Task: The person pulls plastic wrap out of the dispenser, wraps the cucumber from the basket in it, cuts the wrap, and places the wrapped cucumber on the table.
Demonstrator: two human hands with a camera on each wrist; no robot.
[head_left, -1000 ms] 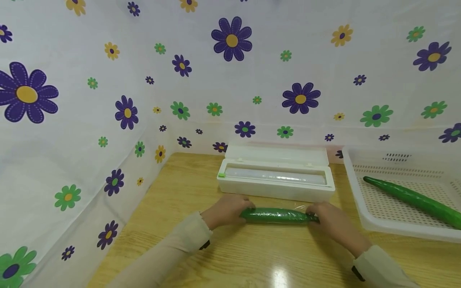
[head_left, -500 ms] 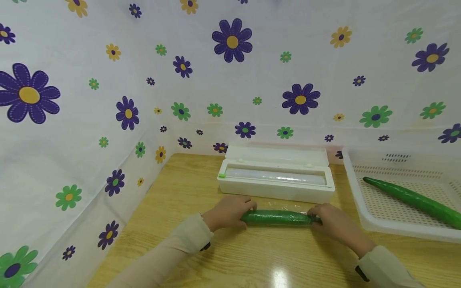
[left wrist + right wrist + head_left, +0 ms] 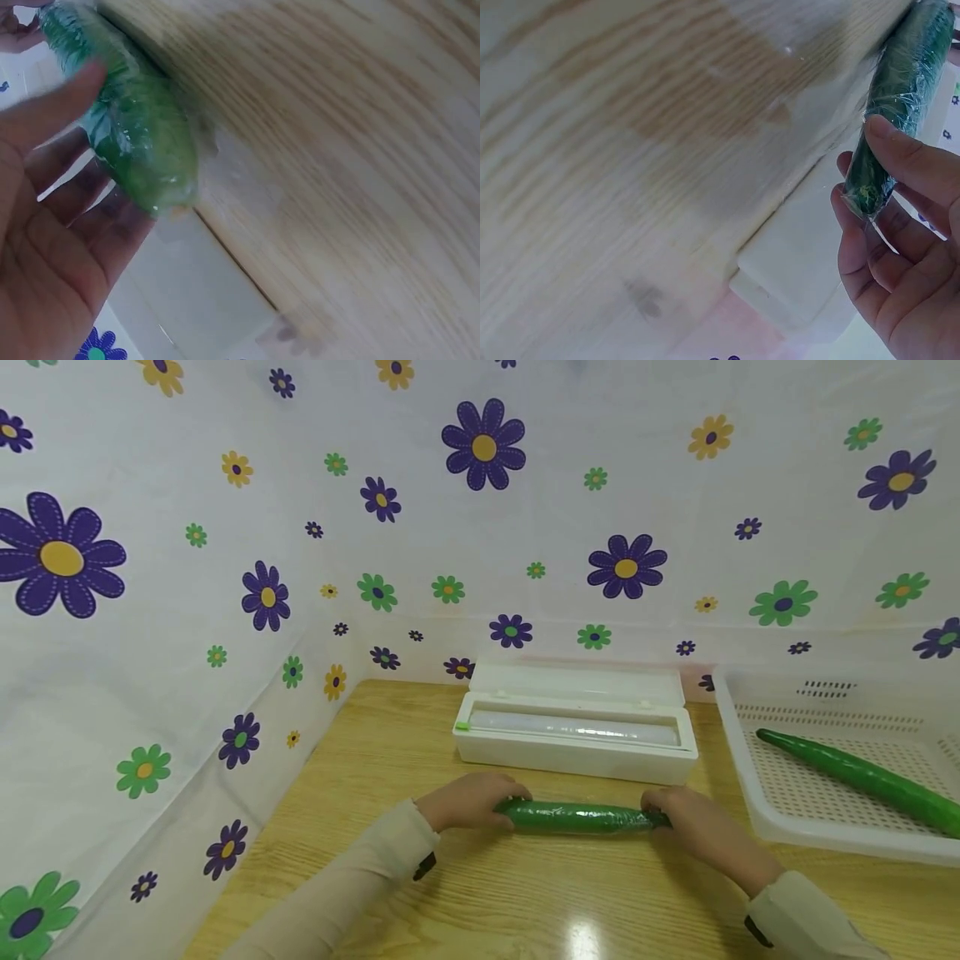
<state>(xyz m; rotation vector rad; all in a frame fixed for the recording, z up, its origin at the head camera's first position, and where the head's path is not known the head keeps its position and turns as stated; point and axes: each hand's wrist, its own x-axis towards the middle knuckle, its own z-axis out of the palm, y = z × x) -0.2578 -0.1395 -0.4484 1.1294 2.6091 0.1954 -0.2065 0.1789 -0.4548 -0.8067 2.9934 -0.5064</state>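
Note:
A green cucumber (image 3: 577, 818) wrapped in clear plastic film lies crosswise between both hands, close over the table in the head view. At its left end, my left hand (image 3: 468, 802) holds it between thumb and fingers. The left wrist view shows the film wrinkled round the cucumber's blunt end (image 3: 157, 165), thumb on one side, fingers on the other. My right hand (image 3: 701, 827) pinches the narrower right end. In the right wrist view the thumb (image 3: 900, 146) presses the wrapped cucumber, its fingers curled behind, and a bit of film sticks out past the tip.
Just behind the cucumber stands a white cling film box (image 3: 573, 760), lid raised, with a film roll (image 3: 577, 727) inside. To the right, a white plastic basket (image 3: 772, 814) holds another cucumber (image 3: 862, 772). A flower-print sheet (image 3: 555, 527) hangs behind and left of the wooden table (image 3: 480, 893).
The cucumber has shifted slightly nearer to me and turned between the hands. Loose film that stood up along its far side now lies against it. Both hands keep their hold on the ends.

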